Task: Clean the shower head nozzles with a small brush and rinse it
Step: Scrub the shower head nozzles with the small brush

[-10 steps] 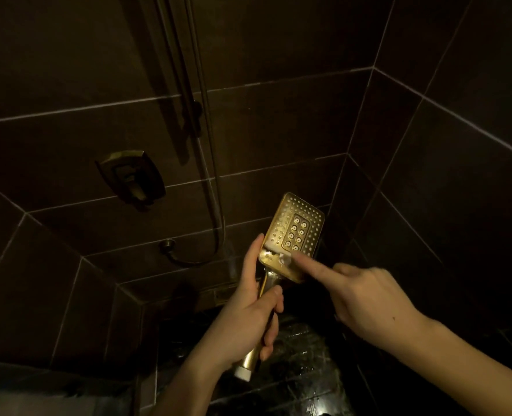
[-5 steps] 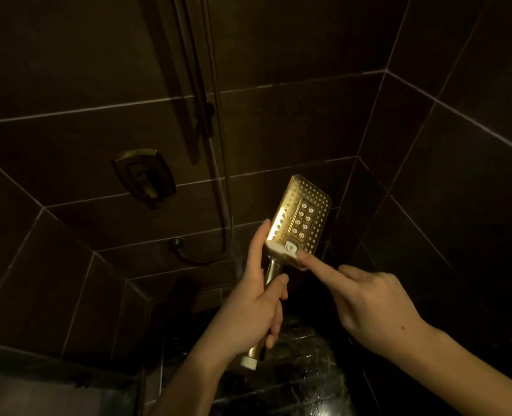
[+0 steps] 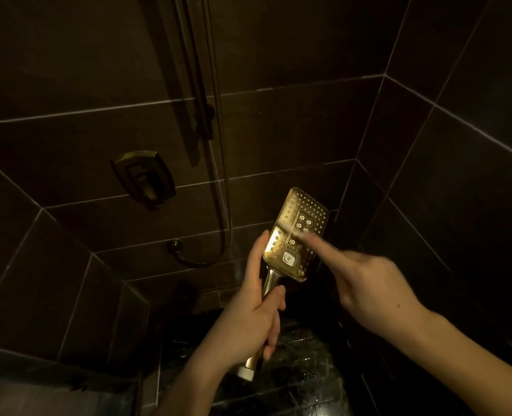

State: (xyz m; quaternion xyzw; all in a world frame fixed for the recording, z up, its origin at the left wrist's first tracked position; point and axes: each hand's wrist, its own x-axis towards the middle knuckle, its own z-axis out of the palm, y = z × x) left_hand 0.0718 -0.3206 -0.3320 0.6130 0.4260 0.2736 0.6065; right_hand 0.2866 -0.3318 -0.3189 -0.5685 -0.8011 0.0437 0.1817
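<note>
Dark tiled walls (image 3: 293, 130) close in a dim shower corner, with wet floor tiles (image 3: 293, 370) below. Fingers (image 3: 274, 334) of the left hand (image 3: 248, 319) wrap the gold handle of the shower head (image 3: 299, 235), thumb up along its edge, nozzle face toward the camera. The right hand (image 3: 371, 289) points its blurred index finger (image 3: 314, 241) at the nozzles, seemingly touching; other fingers curl in. A hose (image 3: 221, 175) hangs behind, beside a wall valve (image 3: 143, 178).

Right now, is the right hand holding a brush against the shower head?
No: the right hand holds nothing, only its blurred, outstretched index finger reaches across the shower head.
</note>
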